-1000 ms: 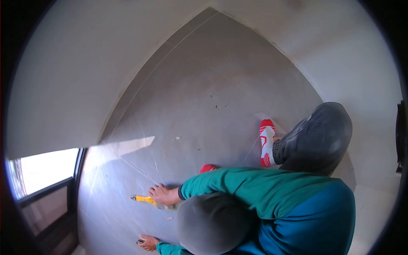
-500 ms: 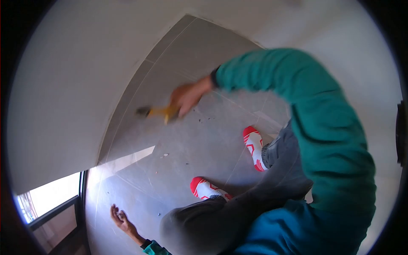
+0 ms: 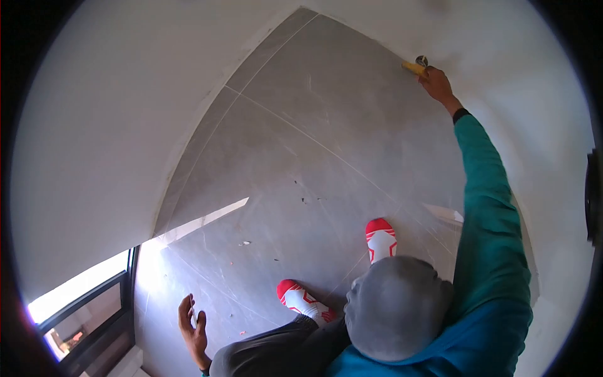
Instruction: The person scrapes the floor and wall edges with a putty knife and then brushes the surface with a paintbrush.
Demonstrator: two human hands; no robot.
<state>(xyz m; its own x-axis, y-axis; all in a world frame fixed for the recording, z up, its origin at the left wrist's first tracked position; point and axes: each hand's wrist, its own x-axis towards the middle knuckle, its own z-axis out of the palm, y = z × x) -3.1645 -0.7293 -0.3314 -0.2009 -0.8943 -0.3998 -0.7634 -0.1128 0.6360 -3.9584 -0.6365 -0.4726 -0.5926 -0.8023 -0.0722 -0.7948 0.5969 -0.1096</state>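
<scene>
My right hand (image 3: 438, 86) reaches far out to the upper right, its fingers closed around a small yellow tool (image 3: 412, 67). A dark, round part with a shiny middle shows beside the yellow part; I cannot tell the tool's kind. It is held close to the foot of the right wall (image 3: 502, 81), where the wall meets the grey tiled floor (image 3: 282, 151). Low on the left, my left hand (image 3: 193, 327) is held over the floor, thumb and fingers apart, with nothing seen in it.
Small dark and pale bits of debris (image 3: 303, 200) lie scattered on the floor. My feet in red and white socks (image 3: 381, 242) and bent grey-trousered knee (image 3: 399, 308) take up the lower middle. A left wall (image 3: 107, 125) meets a dark-framed glass opening (image 3: 94, 292).
My right hand has swung from the middle of the floor to the right wall, carrying the yellow tool. My left hand has shifted slightly right and down. My right knee has come up into view.
</scene>
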